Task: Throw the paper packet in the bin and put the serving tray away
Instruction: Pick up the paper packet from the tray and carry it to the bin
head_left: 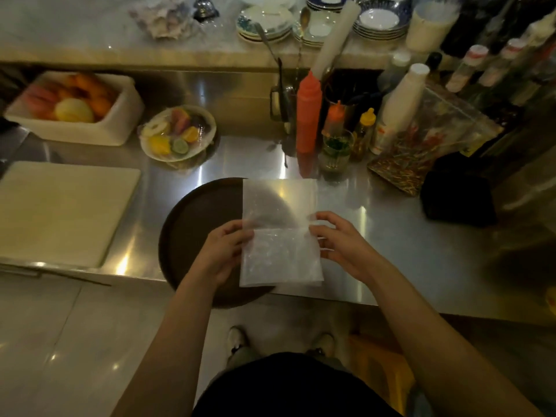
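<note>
A translucent white paper packet (279, 236) is held flat in front of me above the steel counter. My left hand (224, 251) grips its left edge and my right hand (340, 245) pinches its right edge. Under the packet lies a round dark brown serving tray (192, 230), resting on the counter with its near rim overhanging the front edge. The packet hides the tray's right half. No bin is clearly in view.
A white cutting board (60, 209) lies at the left. Behind it stand a tub of fruit (75, 106) and a plate of cut fruit (177, 133). Sauce bottles (308, 115), cups and a bag crowd the back right, beside a black box (457, 194). Stacked plates (379, 19) sit on the shelf.
</note>
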The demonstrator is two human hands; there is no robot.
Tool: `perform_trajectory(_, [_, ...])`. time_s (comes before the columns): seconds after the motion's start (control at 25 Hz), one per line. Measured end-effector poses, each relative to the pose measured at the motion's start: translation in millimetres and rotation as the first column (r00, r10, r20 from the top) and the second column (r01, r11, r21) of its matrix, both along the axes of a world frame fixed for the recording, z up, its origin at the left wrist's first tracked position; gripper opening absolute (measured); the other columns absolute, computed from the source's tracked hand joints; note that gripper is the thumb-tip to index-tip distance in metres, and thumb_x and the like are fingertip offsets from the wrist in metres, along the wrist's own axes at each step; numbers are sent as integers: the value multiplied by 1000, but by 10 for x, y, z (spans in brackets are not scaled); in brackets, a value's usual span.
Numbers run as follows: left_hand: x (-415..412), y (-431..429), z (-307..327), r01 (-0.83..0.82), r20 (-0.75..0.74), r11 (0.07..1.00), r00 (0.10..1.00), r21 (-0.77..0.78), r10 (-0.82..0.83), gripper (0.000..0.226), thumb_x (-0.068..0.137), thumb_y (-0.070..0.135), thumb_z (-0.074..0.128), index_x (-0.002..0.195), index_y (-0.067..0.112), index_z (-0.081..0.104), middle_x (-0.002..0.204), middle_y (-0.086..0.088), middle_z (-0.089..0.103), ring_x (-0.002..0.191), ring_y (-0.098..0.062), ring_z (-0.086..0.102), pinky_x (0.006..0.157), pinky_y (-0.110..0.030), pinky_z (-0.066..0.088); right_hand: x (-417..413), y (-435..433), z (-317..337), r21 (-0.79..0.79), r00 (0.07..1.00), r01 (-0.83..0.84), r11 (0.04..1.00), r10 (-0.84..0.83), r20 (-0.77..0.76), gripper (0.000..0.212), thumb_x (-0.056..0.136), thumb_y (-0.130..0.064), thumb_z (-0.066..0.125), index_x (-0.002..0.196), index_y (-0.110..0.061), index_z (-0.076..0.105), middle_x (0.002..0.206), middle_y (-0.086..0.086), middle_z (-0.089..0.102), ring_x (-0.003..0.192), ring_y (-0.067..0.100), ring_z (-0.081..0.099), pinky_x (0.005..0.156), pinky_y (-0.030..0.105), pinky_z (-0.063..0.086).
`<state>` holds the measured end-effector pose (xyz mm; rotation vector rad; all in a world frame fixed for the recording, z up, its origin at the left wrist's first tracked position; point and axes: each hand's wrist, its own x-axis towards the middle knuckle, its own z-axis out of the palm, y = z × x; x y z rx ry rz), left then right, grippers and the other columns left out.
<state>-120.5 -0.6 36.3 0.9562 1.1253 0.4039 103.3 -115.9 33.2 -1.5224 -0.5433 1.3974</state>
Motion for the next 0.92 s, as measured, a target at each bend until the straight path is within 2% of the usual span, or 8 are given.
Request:
perform_trajectory(0.12, [-369, 223, 40, -4, 21, 1000, 1000, 30, 3, 14, 86, 20, 64, 94, 25, 75, 96, -2, 76, 84, -19, 75, 63, -29, 58, -316, 243, 118, 33, 999, -48, 998, 48, 3, 26, 79, -25, 70, 104, -30, 68, 98, 6, 73, 89, 29, 72, 76, 37, 60])
perform_trajectory(0.32, [-858, 554, 115, -3, 102, 999, 995, 40, -1, 19, 83, 17, 68, 98, 25, 75, 99, -4, 77, 89, -23, 75, 66, -32, 58, -744, 521, 294, 109, 1000, -2, 994, 4, -19, 31, 76, -16, 72, 105, -26, 68, 111, 12, 67, 90, 25, 72, 71, 32, 56])
perform_trajectory(0.6, [-1165, 782, 267, 96, 222, 994, 969, 54, -106, 30, 80, 7, 67, 107, 20, 71, 104, -9, 76, 93, -28, 73, 68, -33, 59, -922, 641, 458, 179, 998, -4, 984, 16, -65, 28, 83, -5, 66, 104, -22, 67, 103, 7, 72, 90, 26, 72, 72, 35, 57])
perform_trajectory(0.76, [-1121, 794, 405, 84, 301, 993, 948, 77, -104, 22, 73, 5, 75, 88, 22, 74, 94, -6, 76, 89, -26, 74, 68, -33, 59, -851, 639, 553, 216, 990, 26, 976, 5, -142, 32, 75, -2, 72, 103, -17, 66, 95, 9, 73, 84, 24, 72, 69, 33, 57])
perform_trajectory(0.84, [-1076, 818, 465, 61, 303, 993, 949, 98, -88, 19, 71, 5, 75, 86, 17, 73, 92, -6, 75, 88, -24, 74, 70, -35, 61, -785, 650, 598, 233, 988, 44, 972, -8, -153, 40, 69, -4, 76, 106, -13, 65, 93, 7, 72, 85, 23, 71, 69, 34, 58])
perform_trajectory(0.92, [-1027, 854, 548, 62, 308, 987, 946, 145, -104, 16, 79, 0, 69, 82, 16, 72, 86, -3, 73, 83, -20, 74, 67, -31, 60, -721, 666, 654, 263, 992, 41, 964, -7, -129, 28, 70, -3, 72, 96, -12, 69, 89, 3, 73, 82, 19, 72, 67, 31, 58])
